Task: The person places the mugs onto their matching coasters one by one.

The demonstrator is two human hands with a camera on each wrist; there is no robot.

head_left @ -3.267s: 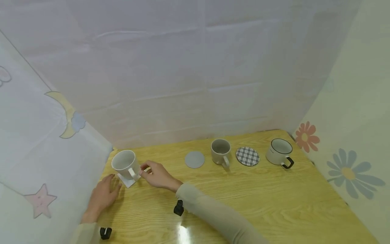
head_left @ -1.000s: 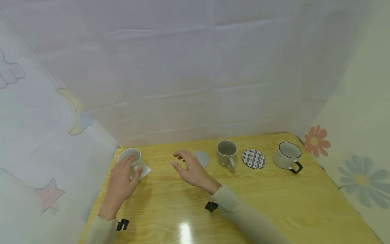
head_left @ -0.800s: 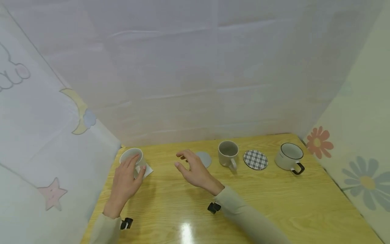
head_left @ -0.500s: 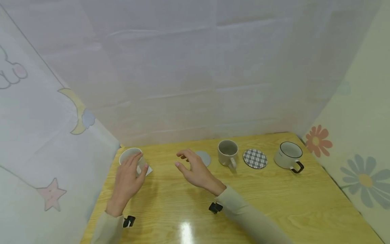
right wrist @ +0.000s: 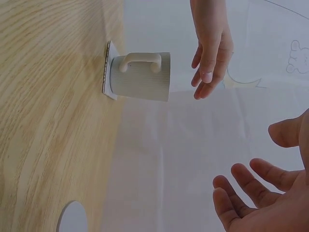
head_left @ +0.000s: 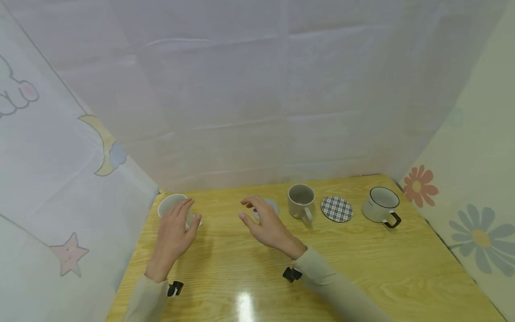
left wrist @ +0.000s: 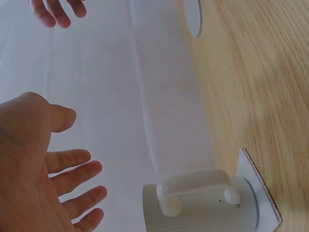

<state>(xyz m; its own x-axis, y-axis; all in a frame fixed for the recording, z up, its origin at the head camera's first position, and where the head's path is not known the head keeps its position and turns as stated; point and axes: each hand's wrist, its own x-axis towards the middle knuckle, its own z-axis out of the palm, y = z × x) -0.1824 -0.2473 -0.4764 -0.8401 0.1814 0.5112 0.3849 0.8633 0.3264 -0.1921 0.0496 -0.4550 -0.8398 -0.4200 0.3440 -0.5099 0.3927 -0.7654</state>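
Observation:
A white ribbed mug [right wrist: 142, 79] stands upright on a square white coaster [right wrist: 110, 72] at the table's left end. My left hand [head_left: 173, 237] hovers in front of the mug and hides part of it in the head view. The left wrist view shows its fingers spread, apart from the mug [left wrist: 203, 208]. My right hand [head_left: 269, 228] hangs above the table with fingers loosely bent, holding nothing. It partly covers a round grey coaster [head_left: 273, 205] in the head view.
Right of the grey coaster stands a grey mug [head_left: 299, 206]. Beyond it lie a round plaid coaster [head_left: 337, 209] and a white mug with a black rim and handle [head_left: 376, 210]. Cloth walls [head_left: 241, 89] border the wooden table [head_left: 362, 268] at the back and sides.
At first my right hand was at the white mug's handle; it has since drawn away to the right. My left hand rose from beside the mug to in front of it, then drifted slightly right.

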